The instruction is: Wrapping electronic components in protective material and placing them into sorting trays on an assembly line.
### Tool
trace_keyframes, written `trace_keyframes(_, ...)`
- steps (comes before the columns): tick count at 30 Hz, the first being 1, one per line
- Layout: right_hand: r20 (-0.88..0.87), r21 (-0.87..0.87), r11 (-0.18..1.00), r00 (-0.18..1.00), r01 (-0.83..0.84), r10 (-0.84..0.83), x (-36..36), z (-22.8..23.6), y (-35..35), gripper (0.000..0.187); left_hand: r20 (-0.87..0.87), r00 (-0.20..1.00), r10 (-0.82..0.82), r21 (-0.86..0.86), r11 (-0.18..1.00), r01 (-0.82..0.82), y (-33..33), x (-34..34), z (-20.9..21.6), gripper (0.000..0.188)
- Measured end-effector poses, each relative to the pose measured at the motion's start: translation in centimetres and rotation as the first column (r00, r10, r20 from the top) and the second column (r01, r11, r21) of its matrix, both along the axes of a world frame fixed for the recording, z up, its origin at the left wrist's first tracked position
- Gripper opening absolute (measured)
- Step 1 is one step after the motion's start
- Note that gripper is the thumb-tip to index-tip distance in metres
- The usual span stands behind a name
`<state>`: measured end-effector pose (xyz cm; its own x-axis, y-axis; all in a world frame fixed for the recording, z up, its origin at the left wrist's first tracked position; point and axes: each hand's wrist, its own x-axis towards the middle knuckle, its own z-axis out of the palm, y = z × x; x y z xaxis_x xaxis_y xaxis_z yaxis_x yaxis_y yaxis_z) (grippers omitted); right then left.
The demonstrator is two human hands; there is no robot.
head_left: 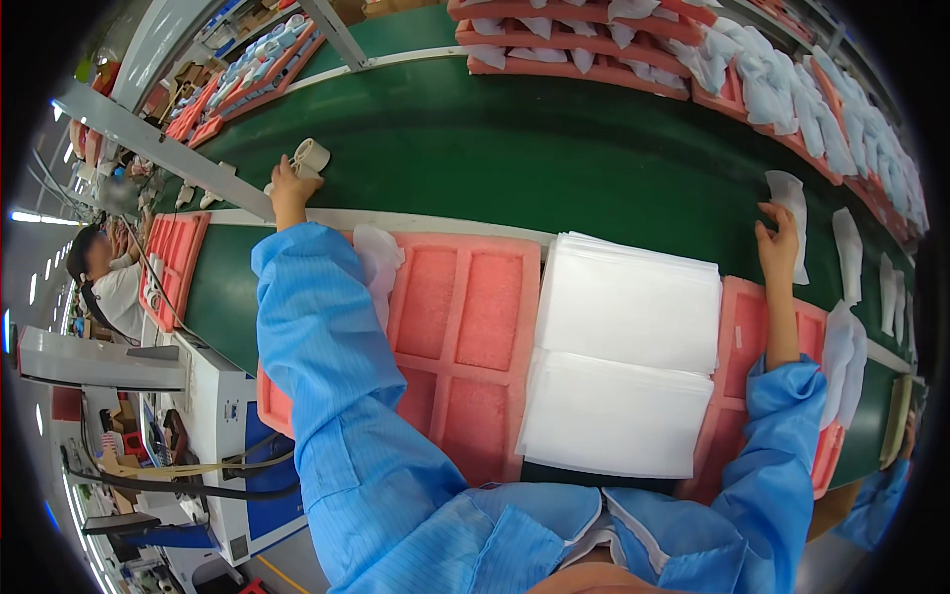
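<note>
On the far left of the green belt, my left hand [294, 188] is closed around a cream-coloured cylindrical device [313, 155] with a round open end. My right arm reaches out to the right side of the belt. There my right hand [779, 241] has its thumb and fingers apart and slightly curled, with nothing seen between them. A white-wrapped piece [789, 193] lies right beside and partly behind these fingers; whether they touch it I cannot tell. Between my arms are two stacks of white sheets [633, 297], one nearer and one farther.
A pink foam tray [531, 346] with hollow compartments lies left of the sheets, another pink tray [732, 346] right of them. More wrapped pieces [847, 252] lie along the belt [515, 158] to the right. Loaded foam trays [584, 69] are stacked behind. A metal post [163, 148] crosses at left; a co-worker [109, 282] sits beyond.
</note>
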<state>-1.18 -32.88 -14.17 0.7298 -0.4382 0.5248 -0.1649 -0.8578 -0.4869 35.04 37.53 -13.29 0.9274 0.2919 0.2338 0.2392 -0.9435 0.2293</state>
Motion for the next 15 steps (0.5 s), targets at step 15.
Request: trace_keyframes(15,0.133,0.088,0.990,0.987,-0.106,0.094,1.8,-0.8,0.1,0.030,-0.401,0.737,-0.543,-0.414,0.826,0.383,-12.6,-6.6,8.7,0.106)
